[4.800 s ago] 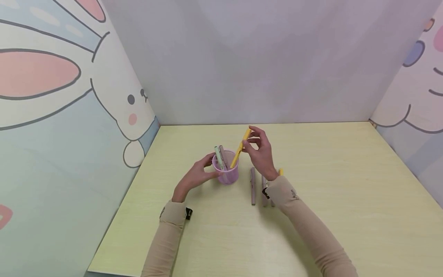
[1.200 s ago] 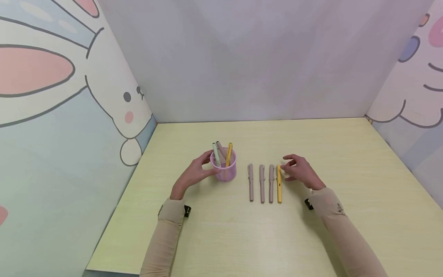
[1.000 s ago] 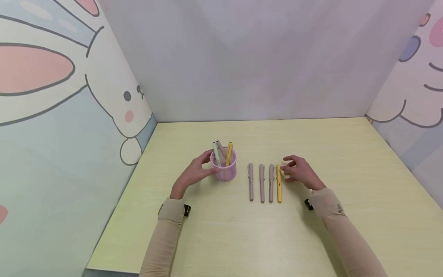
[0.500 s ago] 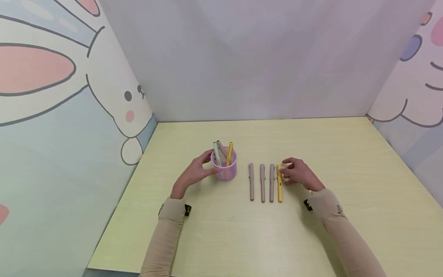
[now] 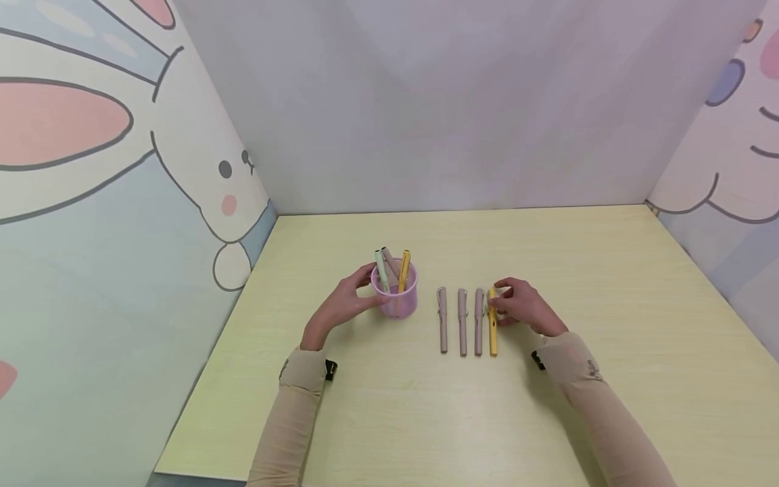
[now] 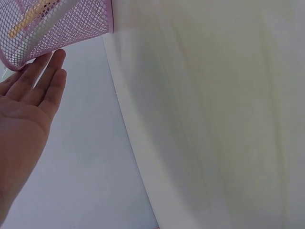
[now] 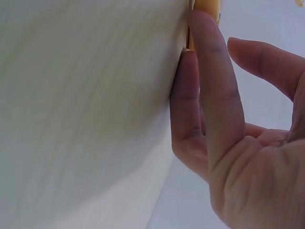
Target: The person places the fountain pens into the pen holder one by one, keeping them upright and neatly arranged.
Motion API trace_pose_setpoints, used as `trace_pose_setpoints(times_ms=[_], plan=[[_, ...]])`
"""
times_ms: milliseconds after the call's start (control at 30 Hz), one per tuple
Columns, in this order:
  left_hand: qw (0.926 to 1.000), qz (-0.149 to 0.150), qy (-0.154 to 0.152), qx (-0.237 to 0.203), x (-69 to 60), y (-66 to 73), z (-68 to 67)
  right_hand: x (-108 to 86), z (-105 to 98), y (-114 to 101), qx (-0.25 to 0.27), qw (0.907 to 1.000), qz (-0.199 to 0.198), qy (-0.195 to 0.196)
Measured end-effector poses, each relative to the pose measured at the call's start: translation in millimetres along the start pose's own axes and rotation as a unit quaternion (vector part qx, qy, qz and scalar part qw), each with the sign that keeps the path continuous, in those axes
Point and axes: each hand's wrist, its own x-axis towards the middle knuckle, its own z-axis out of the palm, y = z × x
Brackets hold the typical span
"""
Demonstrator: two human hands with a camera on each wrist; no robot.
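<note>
At the right end of a row on the counter [image 5: 395, 419] lies the loose yellow pen [image 5: 493, 339], its long axis running away from the person. It sits just left of the nearer right hand [image 5: 525, 308], whose bent fingers touch its far end; whether they pinch it, I can't tell. Leftward, past three mauve pens [image 5: 462, 331], the left hand [image 5: 342, 302] clasps one mesh cup [image 5: 409, 306], holding one green pen [image 5: 382, 269], one mauve pen [image 5: 391, 262] and one yellow pen [image 5: 404, 268].

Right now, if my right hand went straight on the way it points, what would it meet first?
Your right hand would most likely meet the yellow pen on the table, right at its fingers; whether they touch it is unclear. Past it, the nearest mauve pen might follow.
</note>
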Motion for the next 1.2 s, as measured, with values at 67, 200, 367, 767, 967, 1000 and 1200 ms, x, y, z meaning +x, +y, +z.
trace_pose_setpoints(times_ms=[67,200,367,767,967,1000,1200], plan=[[1.0,0.0,0.0,0.001,0.3,0.4,0.1,0.3,0.5,-0.9,-0.005,1.0,0.001,0.0],[1.0,0.0,0.0,0.002,0.7,0.9,0.3,1.9,1.4,-1.6,-0.016,0.9998,0.007,0.002],[1.0,-0.003,0.002,0.001,0.5,0.6,0.8,4.9,3.1,-0.7,-0.045,0.9988,0.015,0.008],[1.0,-0.002,0.0,0.0,0.4,1.6,0.2,5.8,4.4,-1.2,-0.075,0.9971,0.015,0.005],[1.0,0.002,-0.003,-0.004,0.6,1.9,0.2,5.7,5.5,-2.4,-0.08,0.9967,0.01,0.007],[1.0,0.002,-0.003,-0.004,0.7,2.1,0.3,5.9,5.8,-2.6,-0.08,0.9967,0.011,0.008],[1.0,-0.002,-0.004,-0.003,0.7,1.8,0.0,5.8,6.6,-4.6,-0.086,0.9961,0.016,0.009]])
